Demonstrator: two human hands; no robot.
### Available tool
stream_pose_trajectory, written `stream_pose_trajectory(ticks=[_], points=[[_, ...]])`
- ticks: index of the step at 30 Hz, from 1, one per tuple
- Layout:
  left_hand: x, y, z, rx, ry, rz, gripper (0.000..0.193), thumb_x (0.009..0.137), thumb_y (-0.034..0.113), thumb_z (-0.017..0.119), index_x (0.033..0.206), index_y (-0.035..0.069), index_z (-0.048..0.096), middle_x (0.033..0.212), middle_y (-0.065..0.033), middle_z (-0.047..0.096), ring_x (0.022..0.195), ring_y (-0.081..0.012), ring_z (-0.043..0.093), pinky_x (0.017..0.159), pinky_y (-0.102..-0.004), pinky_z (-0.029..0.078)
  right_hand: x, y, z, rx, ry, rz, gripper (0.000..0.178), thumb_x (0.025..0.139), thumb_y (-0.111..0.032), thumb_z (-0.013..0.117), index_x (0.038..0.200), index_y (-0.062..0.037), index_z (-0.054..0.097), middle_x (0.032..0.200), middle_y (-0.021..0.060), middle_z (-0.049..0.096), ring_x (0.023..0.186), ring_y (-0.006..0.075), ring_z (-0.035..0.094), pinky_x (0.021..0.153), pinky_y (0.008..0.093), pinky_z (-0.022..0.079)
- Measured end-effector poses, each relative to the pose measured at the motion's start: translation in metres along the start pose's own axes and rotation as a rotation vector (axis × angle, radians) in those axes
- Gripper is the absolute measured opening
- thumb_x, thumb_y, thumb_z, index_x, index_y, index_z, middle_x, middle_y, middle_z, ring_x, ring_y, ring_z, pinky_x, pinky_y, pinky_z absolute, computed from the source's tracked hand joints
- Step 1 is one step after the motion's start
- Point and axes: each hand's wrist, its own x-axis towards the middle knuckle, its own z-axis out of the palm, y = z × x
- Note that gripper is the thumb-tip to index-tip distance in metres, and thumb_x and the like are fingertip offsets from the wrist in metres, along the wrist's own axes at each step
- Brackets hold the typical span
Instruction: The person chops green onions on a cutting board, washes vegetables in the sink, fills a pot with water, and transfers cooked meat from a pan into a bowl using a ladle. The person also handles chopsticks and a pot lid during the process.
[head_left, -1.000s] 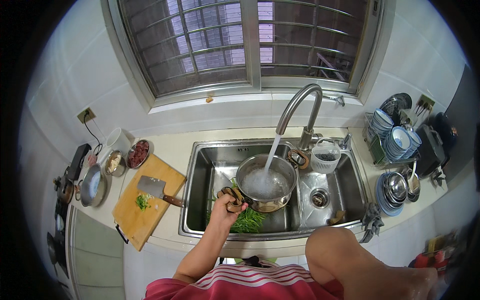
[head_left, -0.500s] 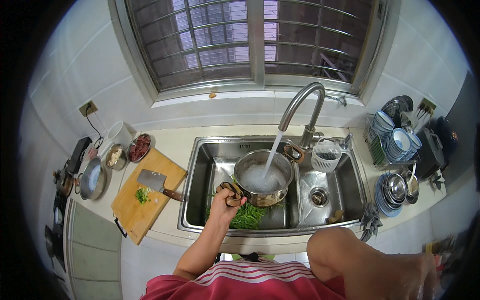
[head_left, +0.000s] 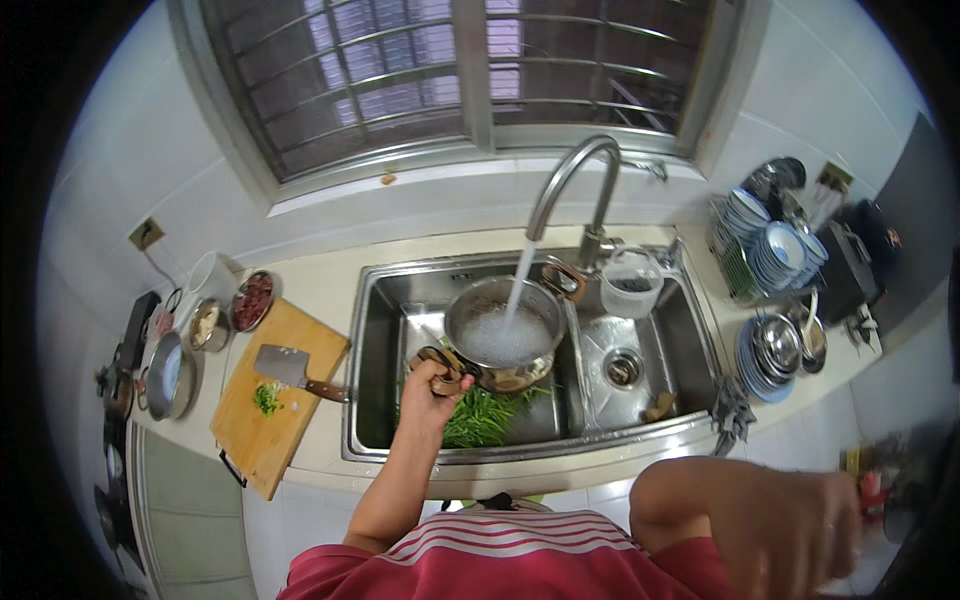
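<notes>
My left hand (head_left: 436, 388) is closed round the brown handle of a steel pot (head_left: 512, 368). The pot is held over the left basin of the sink (head_left: 400, 456). From the curved tap (head_left: 575, 160) a stream of water runs into it, and the water inside is bubbly. Below and beside the pot lie green leafy vegetables (head_left: 485, 420), partly hidden by it. My right hand (head_left: 795, 535) is raised at the lower right, near my body and away from the sink. Motion blurs its fingers, and no held thing shows.
Left of the sink, a cleaver (head_left: 283, 364) and chopped greens (head_left: 267, 398) lie on a wooden board (head_left: 240, 425). Behind it stand a bowl of dark red meat (head_left: 253, 300) and a steel bowl (head_left: 170, 375). A white basket (head_left: 630, 285) sits by the right basin; a dish rack (head_left: 735, 265) stands at right.
The whole view has shifted a little. My right hand has moved inward and lower at the bottom right. My left hand still holds the pot under the running water.
</notes>
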Motion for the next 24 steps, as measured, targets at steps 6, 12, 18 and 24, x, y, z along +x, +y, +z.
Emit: stream_pose_trajectory(ticks=[6,12,18,24], points=[[0.011,0.010,0.000,0.018,0.061,-0.003,0.025,0.065,0.001,0.049,0.090,0.004,0.049,0.085,-0.0116,0.055,0.069,-0.0267,0.055,0.057,-0.0383,0.052,-0.197,-0.011,0.048,-0.209,1.053,0.605,0.033,0.085,-0.034,0.054,0.081,-0.0013,0.052,0.069,0.0095,0.055,0.079,0.0275,0.057,0.085,0.0517,0.044],[0.016,0.015,0.001,0.048,-0.056,0.005,0.024,0.065,0.002,0.049,0.089,0.003,0.051,0.082,-0.0111,0.056,0.067,-0.0279,0.054,0.057,-0.0363,0.049,-0.459,0.068,0.272,0.164,2.553,0.320,0.034,0.085,-0.036,0.051,0.099,-0.0041,0.054,0.090,0.0158,0.059,0.092,0.0311,0.056,0.086,0.0454,0.043],[0.014,0.015,0.002,-0.012,-0.079,0.024,0.021,0.066,0.001,0.049,0.087,0.004,0.050,0.080,-0.0109,0.055,0.065,-0.0257,0.053,0.060,-0.0411,0.049,-0.555,0.125,0.356,-0.014,2.780,1.330,0.041,0.083,-0.036,0.054,0.109,-0.0050,0.057,0.101,0.0189,0.061,0.098,0.0326,0.055,0.088,0.0404,0.043],[0.006,0.018,0.007,0.023,-0.139,-0.026,0.023,0.064,0.001,0.049,0.086,0.007,0.050,0.085,-0.0111,0.056,0.071,-0.0267,0.052,0.061,-0.0387,0.047,-0.528,0.084,0.289,-0.238,2.583,1.553,0.041,0.082,-0.035,0.055,0.109,-0.0046,0.057,0.101,0.0180,0.061,0.098,0.0314,0.055,0.087,0.0397,0.043]])
